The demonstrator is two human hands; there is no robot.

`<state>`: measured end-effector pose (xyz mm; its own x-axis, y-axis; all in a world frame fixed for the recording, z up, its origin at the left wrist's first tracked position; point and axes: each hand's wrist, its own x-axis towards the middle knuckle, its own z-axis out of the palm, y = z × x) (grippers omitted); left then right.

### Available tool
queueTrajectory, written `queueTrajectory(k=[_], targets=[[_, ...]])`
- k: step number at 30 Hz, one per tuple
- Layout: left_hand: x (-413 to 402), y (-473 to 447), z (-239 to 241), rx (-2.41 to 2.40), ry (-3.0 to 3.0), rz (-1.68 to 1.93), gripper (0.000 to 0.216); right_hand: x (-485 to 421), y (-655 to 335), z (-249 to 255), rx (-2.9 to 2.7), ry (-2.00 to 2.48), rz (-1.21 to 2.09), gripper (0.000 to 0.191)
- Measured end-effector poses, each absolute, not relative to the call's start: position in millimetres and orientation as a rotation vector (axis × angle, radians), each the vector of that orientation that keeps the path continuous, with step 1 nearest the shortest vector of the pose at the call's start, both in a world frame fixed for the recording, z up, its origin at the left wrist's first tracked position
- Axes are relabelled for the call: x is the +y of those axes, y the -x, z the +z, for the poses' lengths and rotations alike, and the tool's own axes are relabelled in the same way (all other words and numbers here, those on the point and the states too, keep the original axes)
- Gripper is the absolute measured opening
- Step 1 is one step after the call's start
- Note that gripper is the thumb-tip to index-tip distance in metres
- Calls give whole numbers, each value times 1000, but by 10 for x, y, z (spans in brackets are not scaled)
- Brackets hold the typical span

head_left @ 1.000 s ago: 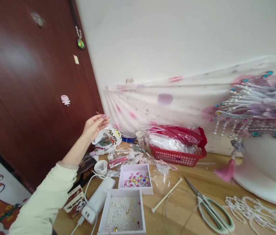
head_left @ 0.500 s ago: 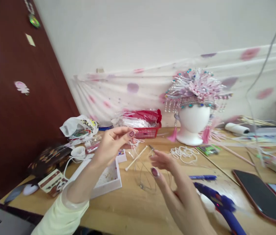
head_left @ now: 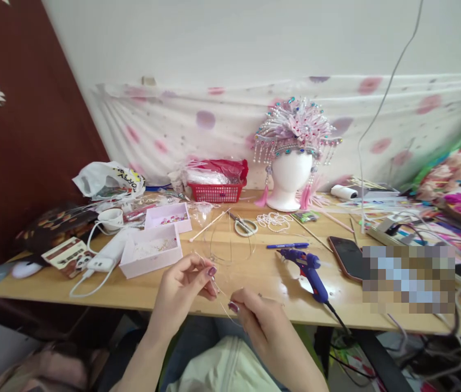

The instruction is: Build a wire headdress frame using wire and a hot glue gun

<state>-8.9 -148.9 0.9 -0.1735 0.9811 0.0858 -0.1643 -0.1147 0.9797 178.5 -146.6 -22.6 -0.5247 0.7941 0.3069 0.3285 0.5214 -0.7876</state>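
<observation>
Near the table's front edge, my left hand [head_left: 187, 283] pinches a thin pale strand [head_left: 223, 306] between thumb and fingertips. The strand slants down to the right toward my right hand [head_left: 260, 324], whose thumb and fingers are closed on it. Whether it is thread or fine wire, I cannot tell. Beyond the hands, thin looped wire [head_left: 231, 239] spreads on the table, close to a pair of scissors [head_left: 245, 227] with pale handles. To the left of my hands stands a white box [head_left: 151, 265] with small beads; a second box [head_left: 188, 225] with coloured gems is behind it.
A blue glue gun [head_left: 309, 269] and a blue pen [head_left: 287, 246] lie at the right, with a phone [head_left: 346, 256] beyond. At the back stand a red basket [head_left: 216, 193] and a white foam head [head_left: 291, 182] wearing a pink beaded headdress [head_left: 295, 128]. A bead string [head_left: 274, 221] lies nearby.
Both hands have come lower and closer to me, and nearer each other. My right hand, open with fingers apart before, has closed on the strand. The view has tilted down and right.
</observation>
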Motion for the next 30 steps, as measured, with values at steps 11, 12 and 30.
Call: queueTrajectory(k=[11, 12, 30], targets=[[-1482, 81, -53, 1055, -1087, 1514, 42, -1335, -1846, -460, -1716, 771, 1225, 37], [-1453, 112, -42, 1057, -1132, 1492, 40, -1308, -1845, -469, -1648, 747, 1266, 39], [-1220, -107, 62, 1340, -2200, 1600, 25, -1033, -1575, -82, -1403, 551, 1761, 43]])
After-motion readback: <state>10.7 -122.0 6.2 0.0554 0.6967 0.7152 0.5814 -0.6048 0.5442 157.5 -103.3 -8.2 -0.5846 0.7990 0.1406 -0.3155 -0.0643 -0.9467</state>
